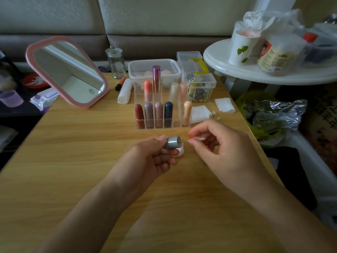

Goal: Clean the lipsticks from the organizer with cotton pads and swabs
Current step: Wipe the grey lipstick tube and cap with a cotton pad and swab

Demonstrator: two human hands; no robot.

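From the head camera, just below centre of the frame, my left hand (156, 156) is curled round a grey lipstick tube (172, 142), thumb on top and fingers beneath, its open end turned right. My right hand (218, 145) pinches a cotton swab (197, 139) between thumb and fingertips, the thin stem reaching to the tube's mouth. Something small and white (180, 152) sits under the left fingers; I cannot tell what it is.

I judge the tube to be light, rigid and slick: a smooth cylinder with a dull metallic sheen, best held round its middle as it is now, firmly enough that it won't roll. The swab should be featherweight, with a bendy stem and a soft fluffy tip, so it wants gentle pressure and a pinch close to the working end.

Above the hands stands the clear hard-plastic organizer (176, 117), its compartments holding rounded glossy lipsticks (149, 114) upright. Just to its right lie soft square cotton pads (199, 113) and spare swabs (213, 115), all on the wood-grain table (73, 161).
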